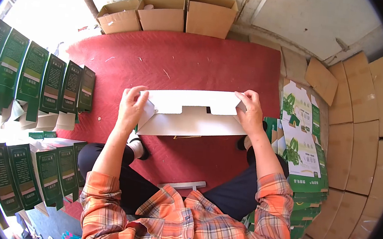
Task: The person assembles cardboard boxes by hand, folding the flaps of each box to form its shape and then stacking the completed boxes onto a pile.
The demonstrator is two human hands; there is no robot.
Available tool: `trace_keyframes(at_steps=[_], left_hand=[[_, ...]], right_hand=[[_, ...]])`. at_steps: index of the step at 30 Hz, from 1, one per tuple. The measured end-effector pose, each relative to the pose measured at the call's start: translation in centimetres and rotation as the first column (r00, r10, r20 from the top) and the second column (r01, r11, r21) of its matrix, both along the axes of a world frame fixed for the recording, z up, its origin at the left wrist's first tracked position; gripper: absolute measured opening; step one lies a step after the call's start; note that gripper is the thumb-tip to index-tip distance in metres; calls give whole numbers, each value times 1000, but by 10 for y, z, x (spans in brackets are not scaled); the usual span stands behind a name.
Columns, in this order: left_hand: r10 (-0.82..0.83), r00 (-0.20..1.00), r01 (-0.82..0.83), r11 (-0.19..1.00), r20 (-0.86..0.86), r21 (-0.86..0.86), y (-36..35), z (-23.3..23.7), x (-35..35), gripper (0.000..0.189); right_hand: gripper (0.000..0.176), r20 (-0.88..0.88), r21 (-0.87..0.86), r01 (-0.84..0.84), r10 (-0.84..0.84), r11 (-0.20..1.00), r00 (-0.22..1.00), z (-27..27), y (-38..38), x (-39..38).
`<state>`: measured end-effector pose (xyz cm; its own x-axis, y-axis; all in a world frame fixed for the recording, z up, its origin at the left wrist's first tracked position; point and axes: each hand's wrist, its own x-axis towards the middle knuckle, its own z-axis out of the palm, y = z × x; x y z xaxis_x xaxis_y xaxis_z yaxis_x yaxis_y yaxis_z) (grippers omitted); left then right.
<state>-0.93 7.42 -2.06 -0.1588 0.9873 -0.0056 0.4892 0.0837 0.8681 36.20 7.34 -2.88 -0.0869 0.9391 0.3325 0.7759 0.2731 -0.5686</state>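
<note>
Your left hand (131, 108) and right hand (251, 114), apart, grip opposite ends of the white carton (195, 125). You seem to fold it; the next move needs even pressure.

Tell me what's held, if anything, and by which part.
A white carton, by its upper corners: left fingers on one, right fingers on the other.

There is one left hand (131, 110), one right hand (249, 113), one white carton (191, 125) and one red mat (205, 68). Open cardboard boxes (163, 20) number three. Green printed cartons (32, 72) number six in the upper row, at least five in the lower. Two white-faced carton blanks (300, 148) show.
</note>
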Motion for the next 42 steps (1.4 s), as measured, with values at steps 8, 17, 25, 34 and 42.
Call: trace_keyframes(at_steps=[8, 17, 25, 34, 42], left_hand=[[-257, 836, 292, 956, -485, -4, -5, -8, 19, 74], [-202, 796, 184, 979, -570, -89, -1, 2, 40, 70], [-111, 736, 125, 992, -668, -27, -2, -6, 50, 67], [-58, 971, 93, 986, -231, 142, 10, -26, 8, 32], [351, 779, 243, 596, 520, -765, -3, -100, -40, 71]], right_hand=[[58, 48, -307, 25, -11, 951, 999, 14, -3, -1], [80, 310, -252, 170, -87, 953, 947, 9, -10, -29], [75, 431, -156, 234, -147, 960, 890, -1, -5, -39], [33, -168, -250, 200, -246, 947, 955, -6, 13, 10], [63, -320, -867, -10, -543, 497, 776, -73, -5, 59]])
